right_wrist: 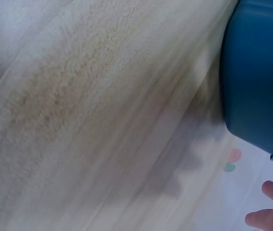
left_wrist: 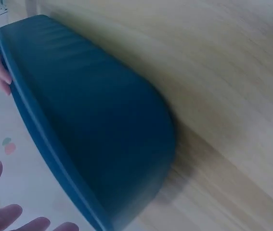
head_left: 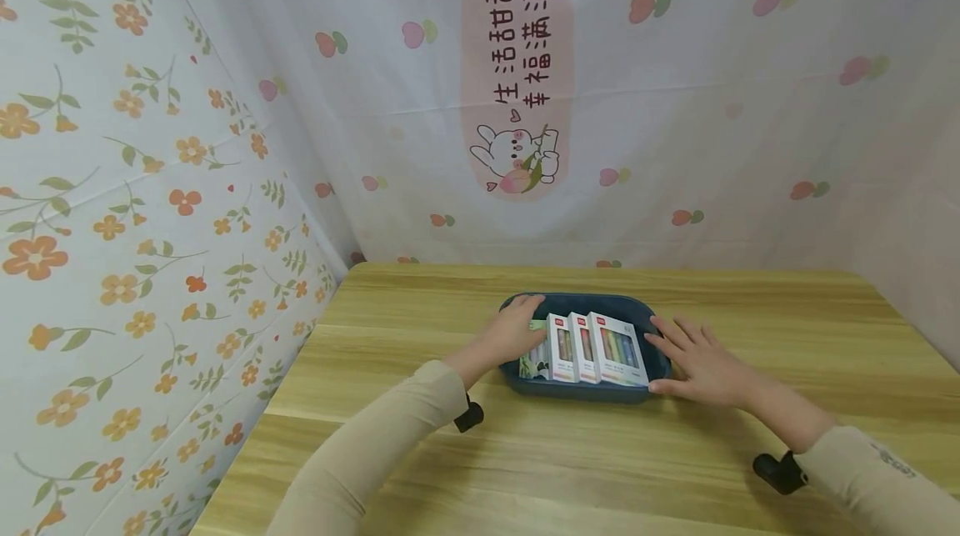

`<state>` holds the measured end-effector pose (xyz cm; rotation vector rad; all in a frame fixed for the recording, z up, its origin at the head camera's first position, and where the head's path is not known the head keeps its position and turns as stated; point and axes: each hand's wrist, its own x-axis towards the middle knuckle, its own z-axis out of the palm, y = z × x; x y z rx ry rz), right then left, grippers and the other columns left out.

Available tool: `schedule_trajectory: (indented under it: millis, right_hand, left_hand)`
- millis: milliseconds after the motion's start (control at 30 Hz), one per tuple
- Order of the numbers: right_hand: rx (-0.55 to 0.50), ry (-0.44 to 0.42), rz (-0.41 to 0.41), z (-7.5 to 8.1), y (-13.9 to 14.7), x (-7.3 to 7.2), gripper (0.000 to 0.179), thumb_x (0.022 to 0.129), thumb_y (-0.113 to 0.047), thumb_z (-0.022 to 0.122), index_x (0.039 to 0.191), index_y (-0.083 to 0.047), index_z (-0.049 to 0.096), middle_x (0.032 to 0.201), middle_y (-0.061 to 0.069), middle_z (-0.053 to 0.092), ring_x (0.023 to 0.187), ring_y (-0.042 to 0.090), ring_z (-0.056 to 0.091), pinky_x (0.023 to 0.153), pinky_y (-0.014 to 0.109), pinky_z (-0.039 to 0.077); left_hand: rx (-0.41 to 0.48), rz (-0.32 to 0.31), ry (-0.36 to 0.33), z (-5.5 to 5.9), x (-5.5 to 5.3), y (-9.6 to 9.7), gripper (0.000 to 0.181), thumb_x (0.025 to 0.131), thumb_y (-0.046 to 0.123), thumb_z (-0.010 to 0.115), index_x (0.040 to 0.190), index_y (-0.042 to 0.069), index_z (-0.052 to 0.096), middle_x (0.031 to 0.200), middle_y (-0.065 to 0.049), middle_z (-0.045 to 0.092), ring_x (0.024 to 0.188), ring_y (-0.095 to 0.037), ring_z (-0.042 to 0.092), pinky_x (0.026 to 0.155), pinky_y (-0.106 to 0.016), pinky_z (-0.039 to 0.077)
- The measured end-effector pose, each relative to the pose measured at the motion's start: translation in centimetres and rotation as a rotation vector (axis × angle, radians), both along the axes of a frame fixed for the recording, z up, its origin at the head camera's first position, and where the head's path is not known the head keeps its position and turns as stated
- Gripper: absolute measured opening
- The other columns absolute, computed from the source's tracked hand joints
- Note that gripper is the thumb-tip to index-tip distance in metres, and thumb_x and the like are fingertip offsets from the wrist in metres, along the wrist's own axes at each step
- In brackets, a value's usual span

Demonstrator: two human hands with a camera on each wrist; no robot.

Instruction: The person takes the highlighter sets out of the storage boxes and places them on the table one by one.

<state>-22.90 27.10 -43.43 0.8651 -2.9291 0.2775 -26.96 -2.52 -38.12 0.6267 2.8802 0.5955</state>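
Note:
A dark blue plastic basket (head_left: 577, 393) sits on the table, holding a row of leaning boxes. Three are white boxes (head_left: 619, 353) with windows that show coloured sticks like crayons. At the left end of the row is a green-and-white patterned box (head_left: 533, 363), partly covered by my left hand (head_left: 513, 331). That hand reaches over the basket's left end, its fingers apart and relaxed above the rim in the left wrist view. My right hand (head_left: 705, 368) spreads its fingers at the right end, fingertips right at the rim.
The wood-grain table (head_left: 420, 303) extends around the basket. A white printed curtain (head_left: 720, 144) hangs behind it, and a flowered cloth (head_left: 150, 211) borders the left side. Black wrist-camera mounts (head_left: 780, 473) stick out below both wrists.

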Motion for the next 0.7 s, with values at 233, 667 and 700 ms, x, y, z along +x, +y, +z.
schedule_trajectory:
  millis: [233,667,700]
  right_hand:
    - [-0.040,0.020,0.008,-0.5,0.1,0.1,0.074,0.073,-0.053,0.051,0.126,-0.004,0.033,0.135,0.013,0.016,0.118,0.042,0.015,0.091,0.061,0.006]
    - [-0.029,0.001,-0.021,-0.4,-0.1,0.1,0.078,0.071,-0.056,0.051,0.127,-0.005,0.033,0.135,0.014,0.016,0.118,0.042,0.015,0.089,0.062,0.011]
    - [-0.031,0.001,-0.022,-0.4,-0.1,0.1,0.078,0.070,-0.056,0.051,0.126,-0.005,0.034,0.135,0.014,0.017,0.118,0.042,0.015,0.089,0.062,0.011]
  left_hand:
    - [-0.005,0.001,-0.073,-1.3,-0.3,1.3,0.053,0.083,0.031,0.048,0.130,0.015,0.027,0.130,-0.008,0.029,0.113,-0.021,0.037,0.086,-0.033,0.039]
    - [0.226,0.105,-0.329,-2.2,-1.1,2.2,0.053,0.082,0.025,0.051,0.129,0.010,0.029,0.120,-0.010,0.043,0.066,-0.021,0.052,0.069,-0.036,0.046]
    - [0.273,0.122,-0.368,-2.3,-1.2,2.1,0.054,0.082,0.024,0.051,0.129,0.009,0.029,0.115,-0.009,0.046,0.053,-0.019,0.047,0.062,-0.035,0.046]
